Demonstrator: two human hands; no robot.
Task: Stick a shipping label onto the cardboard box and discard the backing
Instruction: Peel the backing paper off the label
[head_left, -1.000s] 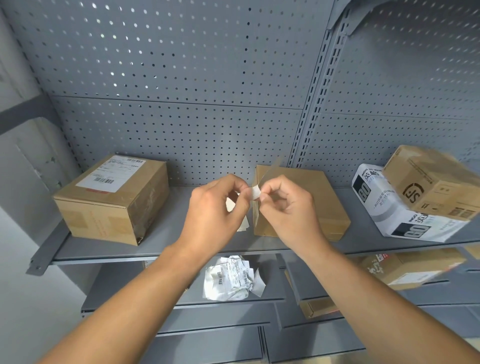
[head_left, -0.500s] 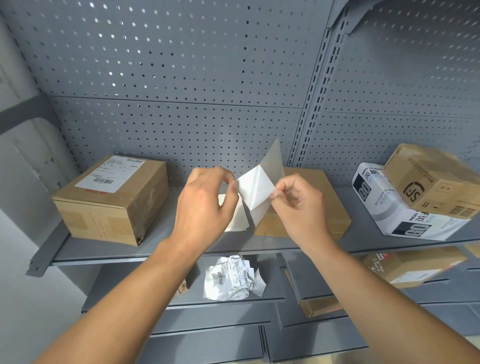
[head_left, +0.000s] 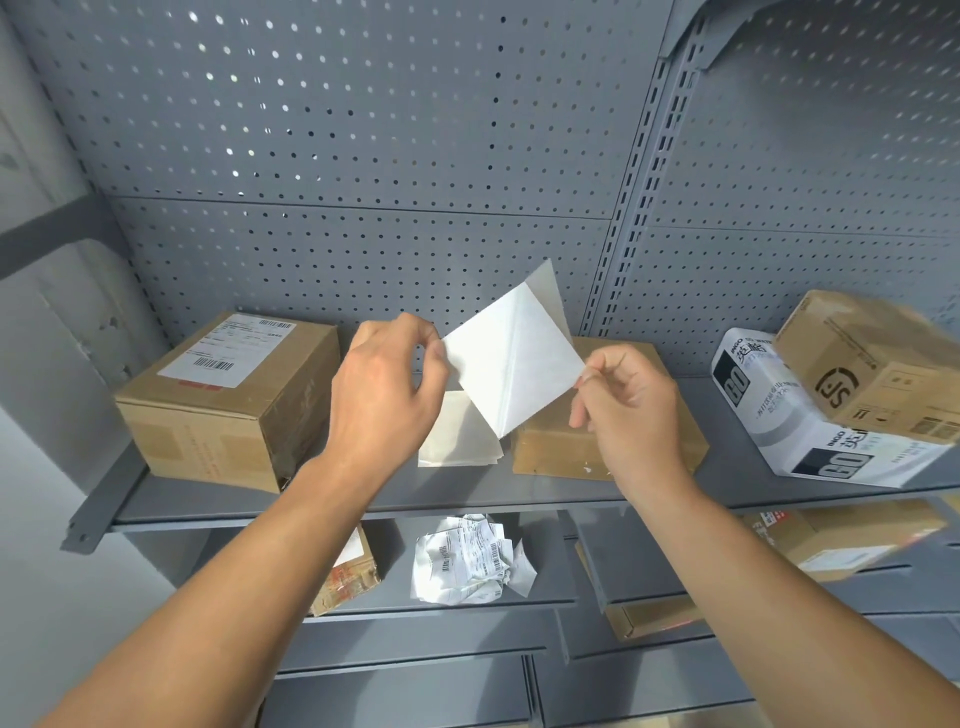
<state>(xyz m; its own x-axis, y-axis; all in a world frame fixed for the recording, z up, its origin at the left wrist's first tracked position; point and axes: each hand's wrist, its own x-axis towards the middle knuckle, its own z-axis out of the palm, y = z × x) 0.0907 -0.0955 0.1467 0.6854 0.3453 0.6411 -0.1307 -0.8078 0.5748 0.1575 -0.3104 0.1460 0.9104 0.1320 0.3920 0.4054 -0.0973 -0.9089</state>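
Note:
A white label sheet (head_left: 511, 364) hangs in the air, split into two leaves that still meet along a line down the middle. My left hand (head_left: 382, 395) pinches its left corner and my right hand (head_left: 626, 410) pinches its right corner. A greyish, translucent edge of the sheet sticks up behind the top. I cannot tell which leaf is the label and which the backing. Right behind the sheet, a plain cardboard box (head_left: 613, 447) with no label lies flat on the upper shelf (head_left: 218, 506).
A small stack of pale sheets (head_left: 457, 439) lies left of the plain box. A labelled cardboard box (head_left: 228, 400) stands at the shelf's left. At the right are a white printed pack (head_left: 779, 421) and a box (head_left: 878, 369) on it. Crumpled paper (head_left: 467, 564) and more boxes sit on the lower shelf.
My hands have drawn apart from a joint pinch at one corner. The two leaves have spread open wide, the left hand going left and the right hand going right.

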